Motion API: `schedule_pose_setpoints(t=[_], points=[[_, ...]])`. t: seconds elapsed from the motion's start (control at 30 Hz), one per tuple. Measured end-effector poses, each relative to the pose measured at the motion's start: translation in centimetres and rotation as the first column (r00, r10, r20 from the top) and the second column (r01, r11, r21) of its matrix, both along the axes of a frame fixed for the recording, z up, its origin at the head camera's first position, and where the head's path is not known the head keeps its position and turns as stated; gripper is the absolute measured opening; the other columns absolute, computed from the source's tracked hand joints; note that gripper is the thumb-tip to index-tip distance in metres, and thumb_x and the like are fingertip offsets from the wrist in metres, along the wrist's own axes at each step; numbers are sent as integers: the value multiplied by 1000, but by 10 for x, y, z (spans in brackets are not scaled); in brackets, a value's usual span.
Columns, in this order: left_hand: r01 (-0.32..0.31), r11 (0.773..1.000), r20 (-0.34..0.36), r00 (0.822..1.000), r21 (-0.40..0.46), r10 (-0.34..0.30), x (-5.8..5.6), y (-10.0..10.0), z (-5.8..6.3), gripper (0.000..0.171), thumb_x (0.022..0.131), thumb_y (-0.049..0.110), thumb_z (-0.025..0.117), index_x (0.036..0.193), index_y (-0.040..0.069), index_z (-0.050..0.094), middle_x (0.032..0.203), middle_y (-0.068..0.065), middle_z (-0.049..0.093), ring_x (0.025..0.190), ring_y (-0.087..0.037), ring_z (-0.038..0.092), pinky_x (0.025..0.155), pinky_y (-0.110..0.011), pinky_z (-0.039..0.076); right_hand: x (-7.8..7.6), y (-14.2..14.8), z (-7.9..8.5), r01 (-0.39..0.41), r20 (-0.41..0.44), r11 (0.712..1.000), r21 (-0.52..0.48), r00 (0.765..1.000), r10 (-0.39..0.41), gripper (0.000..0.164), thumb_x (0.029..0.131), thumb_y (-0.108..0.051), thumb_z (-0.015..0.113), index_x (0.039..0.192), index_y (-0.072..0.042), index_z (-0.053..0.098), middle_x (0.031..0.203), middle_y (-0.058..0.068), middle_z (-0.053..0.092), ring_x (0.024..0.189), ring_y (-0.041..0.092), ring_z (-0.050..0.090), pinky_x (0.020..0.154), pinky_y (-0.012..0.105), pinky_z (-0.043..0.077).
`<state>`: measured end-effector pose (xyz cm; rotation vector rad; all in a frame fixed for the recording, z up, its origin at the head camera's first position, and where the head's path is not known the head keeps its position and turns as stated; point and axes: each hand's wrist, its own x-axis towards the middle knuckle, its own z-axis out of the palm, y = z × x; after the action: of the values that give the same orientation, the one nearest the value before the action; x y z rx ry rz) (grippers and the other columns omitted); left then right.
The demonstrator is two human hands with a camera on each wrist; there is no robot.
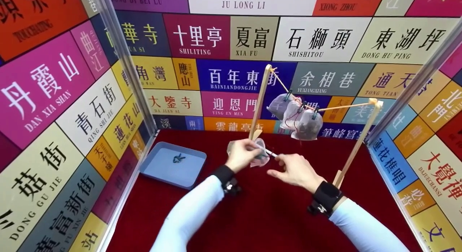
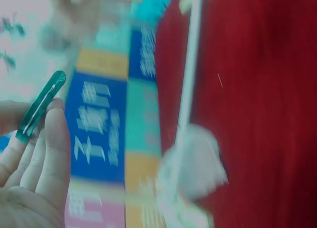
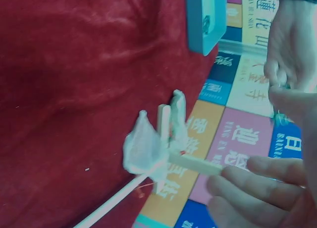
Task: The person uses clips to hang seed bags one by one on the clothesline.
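Note:
My left hand [image 1: 242, 155] pinches a small green clip [image 2: 42, 106] between thumb and fingers, clearest in the left wrist view. The right hand [image 1: 297, 172] is just to its right, fingers mostly straight in the right wrist view; I see nothing gripped in it. Behind the hands, a pale gauze pouch [image 1: 260, 160] lies by the foot of the left wooden post [image 1: 260, 104], with another pouch [image 3: 178, 119] beside it. Several filled gauze pouches [image 1: 308, 125] hang from a cord [image 1: 343, 107], held by dark green clips [image 1: 315, 114].
On the left of the red cloth [image 1: 252, 216] stands a blue tray [image 1: 155, 172] with green clips [image 1: 178, 158] in it. The right wooden post [image 1: 357, 143] rises beyond my right wrist. A pale stick [image 3: 114, 200] runs low from the left post's foot. Lettered panels [image 1: 231, 75] surround the table.

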<state>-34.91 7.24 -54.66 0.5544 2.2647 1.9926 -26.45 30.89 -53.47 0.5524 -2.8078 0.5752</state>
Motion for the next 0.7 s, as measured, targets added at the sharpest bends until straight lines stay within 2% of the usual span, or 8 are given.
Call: schedule_pose_setpoints(t=[0.13, 0.27, 0.4, 0.47, 0.53, 0.6, 0.63, 0.7], points=[[62, 996, 72, 995, 60, -67, 14, 23, 10, 12, 97, 7, 84, 105, -2, 81, 90, -17, 84, 61, -14, 77, 62, -42, 70, -1, -4, 7, -4, -84, 999, -48, 996, 0, 35, 92, -44, 92, 105, -13, 82, 84, 2, 80, 68, 11, 71, 62, 34, 58], [69, 996, 78, 994, 53, -73, 19, 32, 13, 14, 100, 9, 83, 106, -3, 81, 90, -20, 84, 57, -13, 72, 63, -46, 70, 0, 0, 11, 5, -138, 1000, -20, 990, -8, 21, 91, -31, 90, 94, -13, 80, 73, 0, 75, 61, 10, 63, 55, 32, 50], [57, 996, 97, 993, 70, -64, 14, 36, 3, 19, 105, 9, 75, 110, -9, 78, 96, -29, 83, 61, -13, 72, 60, -33, 67, 0, 10, 11, 37, -117, 999, 40, 993, -32, 21, 92, -30, 86, 89, -12, 75, 67, -3, 64, 57, 10, 53, 52, 33, 43], [27, 1000, 9, 1000, -14, -26, 9, 36, -6, 18, 106, 9, 73, 110, -8, 79, 97, -28, 83, 68, -12, 75, 65, -27, 66, 0, 16, 10, 56, -98, 997, 57, 994, -50, 22, 93, -30, 85, 86, -13, 74, 65, -5, 59, 57, 12, 52, 52, 35, 42], [-3, 986, -119, 993, -166, -17, 3, 35, -19, 18, 106, 10, 72, 111, -6, 80, 102, -23, 85, 78, -16, 80, 76, -27, 66, 1, 22, 8, 75, -80, 995, 67, 994, -69, 22, 93, -29, 85, 84, -12, 73, 64, -6, 56, 57, 14, 51, 52, 37, 42], [-48, 927, -267, 962, -371, -57, -3, 32, -34, 18, 106, 13, 72, 115, 1, 81, 109, -17, 85, 94, -21, 83, 89, -32, 66, 1, 27, 7, 87, -57, 993, 75, 995, -83, 24, 93, -29, 85, 83, -11, 72, 63, -6, 53, 57, 16, 51, 52, 38, 41], [-77, 874, -331, 938, -480, -100, -6, 30, -42, 20, 106, 17, 72, 118, 4, 81, 115, -14, 85, 104, -23, 82, 96, -34, 65, 1, 28, 6, 91, -43, 993, 82, 995, -87, 24, 93, -29, 85, 83, -11, 72, 63, -7, 52, 57, 16, 50, 52, 38, 40], [-80, 761, -360, 909, -644, -209, -10, 27, -59, 29, 107, 23, 70, 130, 7, 78, 132, -12, 81, 122, -29, 79, 107, -42, 64, 1, 31, 4, 93, -17, 991, 96, 996, -92, 25, 93, -30, 84, 83, -10, 73, 62, -8, 49, 56, 15, 49, 51, 38, 39]])
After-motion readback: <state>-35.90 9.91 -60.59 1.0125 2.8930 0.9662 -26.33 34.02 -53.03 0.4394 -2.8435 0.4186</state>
